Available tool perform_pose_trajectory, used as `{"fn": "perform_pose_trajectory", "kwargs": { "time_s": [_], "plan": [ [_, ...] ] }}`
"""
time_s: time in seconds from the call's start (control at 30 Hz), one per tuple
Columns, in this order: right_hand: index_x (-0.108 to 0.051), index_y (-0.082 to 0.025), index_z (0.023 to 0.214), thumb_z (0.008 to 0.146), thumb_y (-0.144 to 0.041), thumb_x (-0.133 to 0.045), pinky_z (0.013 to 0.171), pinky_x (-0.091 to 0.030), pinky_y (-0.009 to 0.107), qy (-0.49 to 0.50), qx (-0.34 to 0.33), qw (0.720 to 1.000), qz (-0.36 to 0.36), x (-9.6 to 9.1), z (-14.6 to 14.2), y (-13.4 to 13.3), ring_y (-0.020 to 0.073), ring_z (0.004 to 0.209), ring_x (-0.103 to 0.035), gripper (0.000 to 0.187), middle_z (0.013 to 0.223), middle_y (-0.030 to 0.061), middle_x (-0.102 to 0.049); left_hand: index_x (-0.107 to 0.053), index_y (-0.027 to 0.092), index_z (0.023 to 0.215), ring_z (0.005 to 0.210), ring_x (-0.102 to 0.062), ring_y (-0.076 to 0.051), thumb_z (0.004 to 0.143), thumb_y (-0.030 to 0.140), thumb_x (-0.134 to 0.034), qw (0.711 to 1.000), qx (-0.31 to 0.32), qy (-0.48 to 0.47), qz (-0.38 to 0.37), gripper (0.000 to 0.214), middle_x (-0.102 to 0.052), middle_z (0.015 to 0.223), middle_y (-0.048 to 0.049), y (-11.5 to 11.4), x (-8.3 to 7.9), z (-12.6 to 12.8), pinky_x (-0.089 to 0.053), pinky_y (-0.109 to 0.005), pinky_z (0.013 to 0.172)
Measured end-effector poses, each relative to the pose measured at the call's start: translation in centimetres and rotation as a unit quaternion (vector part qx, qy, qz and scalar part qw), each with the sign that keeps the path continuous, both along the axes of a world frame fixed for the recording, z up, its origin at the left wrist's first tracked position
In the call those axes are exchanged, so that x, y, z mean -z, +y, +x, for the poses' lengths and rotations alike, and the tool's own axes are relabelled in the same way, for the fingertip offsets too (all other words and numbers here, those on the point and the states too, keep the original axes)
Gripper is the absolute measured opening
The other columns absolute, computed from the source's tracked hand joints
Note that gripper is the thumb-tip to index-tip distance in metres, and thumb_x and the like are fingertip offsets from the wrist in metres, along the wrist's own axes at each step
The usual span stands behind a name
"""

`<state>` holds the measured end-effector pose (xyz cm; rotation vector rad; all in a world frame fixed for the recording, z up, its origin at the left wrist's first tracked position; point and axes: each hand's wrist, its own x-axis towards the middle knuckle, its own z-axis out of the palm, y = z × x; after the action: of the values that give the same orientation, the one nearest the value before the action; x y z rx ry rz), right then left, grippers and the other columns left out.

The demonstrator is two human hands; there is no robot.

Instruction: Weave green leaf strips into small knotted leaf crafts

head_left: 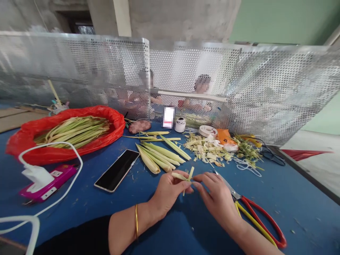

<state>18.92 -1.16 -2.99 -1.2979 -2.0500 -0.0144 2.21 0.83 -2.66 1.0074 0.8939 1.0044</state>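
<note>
My left hand (pixel 168 193) and my right hand (pixel 216 198) meet over the blue table (pixel 164 233), both pinching a short pale green leaf strip (pixel 186 176) that is folded between the fingertips. My left wrist wears a gold bangle. Just beyond the hands lie several trimmed pale green stalks (pixel 159 154) in a loose fan. Red and yellow handled scissors (pixel 255 216) lie right under my right hand, blades pointing toward the strip.
A red plastic bag (pixel 66 132) of long green leaves sits at the left. A black phone (pixel 117 170), a pink power bank (pixel 46 184) with white cable, leaf scraps (pixel 209 148) and a perforated metal screen (pixel 239 88) with people behind it surround the work spot.
</note>
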Motion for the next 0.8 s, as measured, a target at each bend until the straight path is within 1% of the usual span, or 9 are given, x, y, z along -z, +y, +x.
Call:
{"fn": "perform_pose_trajectory", "kwargs": {
  "time_s": [0.1, 0.17, 0.27, 0.4, 0.53, 0.63, 0.7, 0.77, 0.8],
  "plan": [
    [-0.061, -0.021, 0.075, 0.096, -0.02, -0.045, 0.076, -0.042, 0.031, -0.01, -0.047, 0.999, -0.011, 0.0, -0.7, -0.2, 0.0151, 0.068, -0.058, 0.026, 0.07, -0.0001, -0.062, -0.062, 0.016, 0.082, 0.057, -0.059, -0.014, 0.069, 0.03, -0.072, 1.0, -0.002, 0.018, 0.019, 0.021, -0.064, 0.054, 0.0019, 0.1, 0.1, 0.0, -0.044, -0.026, 0.065],
    [-0.059, -0.021, 0.073, 0.095, -0.019, -0.045, 0.078, -0.041, 0.03, -0.018, -0.054, 0.998, -0.011, 0.0, -1.0, -0.4, 0.0143, 0.065, -0.056, 0.026, 0.067, -0.0008, -0.06, -0.062, 0.016, 0.08, 0.055, -0.057, -0.013, 0.07, 0.03, -0.071, 0.999, 0.0, 0.027, 0.029, 0.019, -0.062, 0.052, 0.0023, 0.1, 0.2, 0.0, -0.043, -0.025, 0.062],
    [-0.058, -0.02, 0.074, 0.096, -0.018, -0.044, 0.08, -0.04, 0.03, -0.036, -0.051, 0.998, -0.014, 0.1, -1.1, -0.5, 0.0141, 0.065, -0.054, 0.027, 0.067, -0.0004, -0.059, -0.063, 0.015, 0.081, 0.055, -0.058, -0.013, 0.07, 0.031, -0.071, 0.998, -0.007, 0.047, 0.031, 0.021, -0.062, 0.054, 0.002, 0.2, 0.3, 0.0, -0.044, -0.025, 0.062],
    [-0.058, -0.019, 0.073, 0.096, -0.017, -0.042, 0.082, -0.038, 0.032, -0.076, -0.011, 0.997, -0.004, 0.4, -0.9, -0.2, 0.0151, 0.066, -0.055, 0.028, 0.067, 0.0006, -0.059, -0.066, 0.013, 0.096, 0.06, -0.06, -0.015, 0.071, 0.032, -0.07, 0.997, 0.004, 0.066, 0.029, 0.031, -0.065, 0.062, -0.0003, 0.4, 0.6, 0.0, -0.048, -0.028, 0.065],
    [-0.057, -0.019, 0.072, 0.095, -0.013, -0.04, 0.085, -0.037, 0.035, -0.129, 0.022, 0.991, 0.007, 0.8, -0.7, 0.0, 0.0163, 0.066, -0.055, 0.029, 0.067, 0.0013, -0.058, -0.061, 0.011, 0.116, 0.065, -0.063, -0.016, 0.071, 0.027, -0.069, 0.99, 0.017, 0.127, 0.051, 0.049, -0.07, 0.076, -0.0036, 0.7, 1.1, -0.2, -0.05, -0.029, 0.069],
    [-0.056, -0.019, 0.071, 0.093, -0.012, -0.041, 0.089, -0.036, 0.038, -0.152, 0.021, 0.988, 0.002, 1.0, -0.7, 0.0, 0.0176, 0.069, -0.056, 0.028, 0.067, 0.0015, -0.058, -0.059, 0.013, 0.121, 0.069, -0.063, -0.018, 0.072, 0.027, -0.069, 0.973, -0.017, 0.204, 0.105, 0.052, -0.07, 0.089, -0.0066, 0.7, 1.4, -0.6, -0.049, -0.029, 0.068],
    [-0.056, -0.02, 0.072, 0.094, -0.012, -0.041, 0.091, -0.035, 0.04, -0.154, 0.014, 0.988, -0.006, 1.1, -0.7, -0.1, 0.0182, 0.07, -0.057, 0.028, 0.068, 0.0011, -0.059, -0.061, 0.016, 0.121, 0.076, -0.063, -0.019, 0.071, 0.027, -0.07, 0.955, -0.059, 0.25, 0.146, 0.051, -0.069, 0.097, -0.0073, 0.6, 1.4, -0.8, -0.049, -0.028, 0.069],
    [-0.058, -0.021, 0.074, 0.095, -0.016, -0.041, 0.092, -0.034, 0.042, -0.146, 0.005, 0.989, -0.015, 1.2, -0.5, 0.0, 0.0185, 0.071, -0.058, 0.027, 0.068, 0.0007, -0.059, -0.063, 0.019, 0.117, 0.087, -0.063, -0.021, 0.072, 0.027, -0.07, 0.939, -0.095, 0.275, 0.183, 0.047, -0.068, 0.101, -0.0074, 0.6, 1.3, -1.0, -0.049, -0.029, 0.074],
    [-0.058, -0.021, 0.075, 0.096, -0.018, -0.041, 0.093, -0.034, 0.043, -0.138, 0.002, 0.99, -0.018, 1.2, -0.4, 0.0, 0.0186, 0.071, -0.059, 0.028, 0.068, 0.0005, -0.059, -0.064, 0.02, 0.116, 0.092, -0.062, -0.022, 0.072, 0.026, -0.069, 0.932, -0.108, 0.282, 0.202, 0.044, -0.068, 0.102, -0.0072, 0.5, 1.2, -1.0, -0.048, -0.031, 0.079]
  ]
}}
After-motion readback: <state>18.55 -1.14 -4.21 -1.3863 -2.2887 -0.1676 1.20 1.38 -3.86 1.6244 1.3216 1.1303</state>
